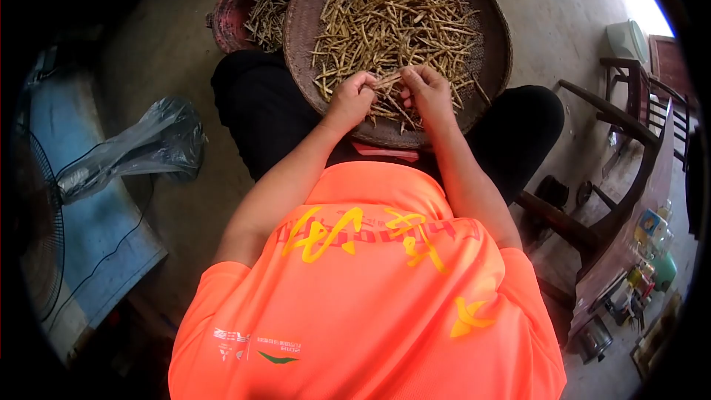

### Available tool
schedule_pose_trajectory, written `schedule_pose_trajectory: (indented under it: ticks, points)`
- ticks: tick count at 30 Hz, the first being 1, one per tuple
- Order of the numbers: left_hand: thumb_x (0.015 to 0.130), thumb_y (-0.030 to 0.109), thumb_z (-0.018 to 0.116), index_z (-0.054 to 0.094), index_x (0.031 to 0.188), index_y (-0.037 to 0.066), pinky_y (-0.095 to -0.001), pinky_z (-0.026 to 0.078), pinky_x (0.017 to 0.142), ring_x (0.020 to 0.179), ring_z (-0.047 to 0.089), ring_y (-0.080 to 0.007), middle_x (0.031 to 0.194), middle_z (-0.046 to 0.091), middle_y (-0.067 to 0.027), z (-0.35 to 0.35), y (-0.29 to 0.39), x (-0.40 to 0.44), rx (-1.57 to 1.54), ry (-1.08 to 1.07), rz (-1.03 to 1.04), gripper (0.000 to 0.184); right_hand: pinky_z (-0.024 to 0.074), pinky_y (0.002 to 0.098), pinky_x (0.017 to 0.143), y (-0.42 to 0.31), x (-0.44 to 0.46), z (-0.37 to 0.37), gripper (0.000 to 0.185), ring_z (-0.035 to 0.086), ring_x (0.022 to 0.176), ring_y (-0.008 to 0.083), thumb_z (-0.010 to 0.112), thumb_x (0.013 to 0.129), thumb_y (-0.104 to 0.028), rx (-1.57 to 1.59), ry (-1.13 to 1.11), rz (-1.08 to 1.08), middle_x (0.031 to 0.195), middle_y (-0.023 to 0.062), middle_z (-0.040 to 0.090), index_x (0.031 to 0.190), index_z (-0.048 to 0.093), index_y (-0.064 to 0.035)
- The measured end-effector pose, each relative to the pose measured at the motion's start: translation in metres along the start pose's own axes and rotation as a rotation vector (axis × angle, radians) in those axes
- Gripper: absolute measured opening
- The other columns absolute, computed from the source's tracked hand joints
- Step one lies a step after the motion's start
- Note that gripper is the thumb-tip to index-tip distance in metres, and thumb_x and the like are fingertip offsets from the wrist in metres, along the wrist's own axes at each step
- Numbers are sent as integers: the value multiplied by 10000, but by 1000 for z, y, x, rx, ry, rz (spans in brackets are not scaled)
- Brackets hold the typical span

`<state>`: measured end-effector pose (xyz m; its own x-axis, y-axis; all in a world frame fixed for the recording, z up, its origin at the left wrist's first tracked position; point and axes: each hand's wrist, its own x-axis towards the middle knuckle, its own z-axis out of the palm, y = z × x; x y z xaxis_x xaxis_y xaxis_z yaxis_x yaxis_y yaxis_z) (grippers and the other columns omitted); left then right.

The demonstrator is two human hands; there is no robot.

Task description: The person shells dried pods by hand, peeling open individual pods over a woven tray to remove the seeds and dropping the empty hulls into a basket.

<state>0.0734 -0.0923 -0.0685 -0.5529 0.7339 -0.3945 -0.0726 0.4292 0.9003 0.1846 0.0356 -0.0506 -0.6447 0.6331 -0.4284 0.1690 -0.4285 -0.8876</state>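
A round woven basket tray lies across my knees, heaped with dry, yellowish-brown bean pods. Over its near half, my left hand pinches one end of a dried bean pod. The other end is between the thumb and fingers of my right hand, so the pod stretches between both hands. Loose pods lie just beneath and around my fingers. Whether the pod is split cannot be made out.
A reddish bucket with more pods stands beyond the tray on the left. On the left are a blue board, a clear plastic bag and a fan. Wooden chairs and a cluttered table stand at right.
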Motion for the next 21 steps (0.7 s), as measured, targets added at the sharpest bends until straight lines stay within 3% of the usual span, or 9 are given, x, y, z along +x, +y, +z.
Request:
schedule_pose_trajectory:
  ticks: [7, 9, 12, 13, 14, 17, 21]
  points:
    - [887, 53, 453, 588, 1073, 43, -201, 393, 393, 484, 520, -72, 761, 609, -10, -3, 25, -12, -192, 58, 10, 229, 412, 194, 457, -4, 3, -7, 168, 511, 529, 59, 582, 908, -163, -79, -14, 2, 700, 3, 576, 947, 602, -1]
    - [921, 132, 501, 588, 1062, 42, -203, 418, 427, 519, 535, -65, 773, 613, -8, -2, 26, -14, 7, -91, 48, 189, 412, 194, 460, -5, 0, -5, 171, 513, 533, 58, 585, 906, -165, -62, -70, 12, 701, 5, 577, 952, 602, -2]
    - [927, 197, 531, 596, 1052, 56, -202, 436, 470, 576, 554, -58, 766, 610, 2, 0, 8, -7, 54, -132, 80, 199, 414, 194, 464, -6, -4, -1, 191, 516, 539, 58, 590, 903, -177, -26, -124, 41, 723, 10, 583, 977, 597, -1]
    - [926, 182, 524, 602, 1042, 65, -213, 476, 531, 667, 577, -60, 790, 615, 3, -1, 19, -12, 39, -124, -94, 183, 414, 194, 465, -6, -5, 0, 209, 516, 541, 58, 592, 902, -187, -6, -123, 62, 744, 14, 588, 997, 592, -1]
    - [926, 182, 524, 602, 1042, 65, -213, 476, 531, 667, 577, -60, 790, 615, 3, -3, 16, -9, 40, -123, -93, 183, 415, 195, 466, -7, -5, 0, 229, 517, 543, 59, 594, 900, -197, 15, -123, 82, 765, 18, 593, 1017, 587, 0]
    - [925, 176, 516, 607, 1035, 62, -222, 526, 565, 774, 596, -75, 863, 627, -8, -14, 15, -5, -41, 50, 0, 183, 415, 196, 467, -11, -6, 1, 236, 517, 546, 61, 587, 903, -195, 11, -86, 86, 794, 19, 597, 1036, 583, -1]
    - [932, 176, 497, 581, 1036, 34, -222, 518, 517, 735, 617, -104, 889, 640, -60, -28, 30, 0, -279, 155, -101, 195, 415, 199, 467, -4, -1, -1, 233, 516, 553, 59, 577, 906, -185, -58, -62, 86, 793, 17, 592, 1049, 584, -2]
